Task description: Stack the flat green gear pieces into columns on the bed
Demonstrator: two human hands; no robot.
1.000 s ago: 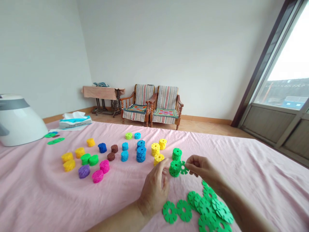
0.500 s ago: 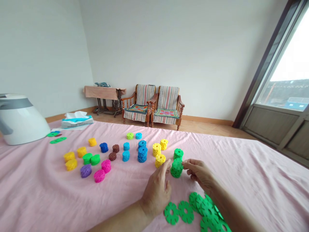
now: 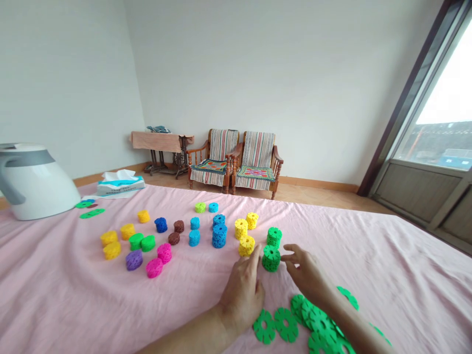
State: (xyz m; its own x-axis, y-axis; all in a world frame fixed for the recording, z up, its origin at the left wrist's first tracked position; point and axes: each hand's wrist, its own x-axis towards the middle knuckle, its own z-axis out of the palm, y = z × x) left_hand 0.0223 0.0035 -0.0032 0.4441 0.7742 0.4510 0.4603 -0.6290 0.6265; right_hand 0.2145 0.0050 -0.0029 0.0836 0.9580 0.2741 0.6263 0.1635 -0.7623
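Two stacks of green notched plastic discs stand on the pink cloth, the nearer green stack (image 3: 271, 260) in front of the farther green stack (image 3: 274, 236). My left hand (image 3: 243, 290) is on the near stack's left side, fingers stretched forward and holding nothing visible. On its right, my right hand (image 3: 304, 270) has its fingers apart, close to the stack with a small gap. Closer to me lies a loose pile of green discs (image 3: 320, 319), partly hidden under my right forearm. Two single discs (image 3: 286, 324) lie flat beside the pile.
Yellow stacks (image 3: 246, 245) and blue stacks (image 3: 219, 236) stand to the left. Farther left are several pink, purple, brown, orange and green stacks. A white kettle (image 3: 44, 187) and a tissue box (image 3: 121, 184) stand at the left, with a few flat discs (image 3: 92, 213) near them.
My right hand has let go of the top disc on the nearer green stack and moved slightly right. That disc now sits level on the stack. The view has shifted slightly.
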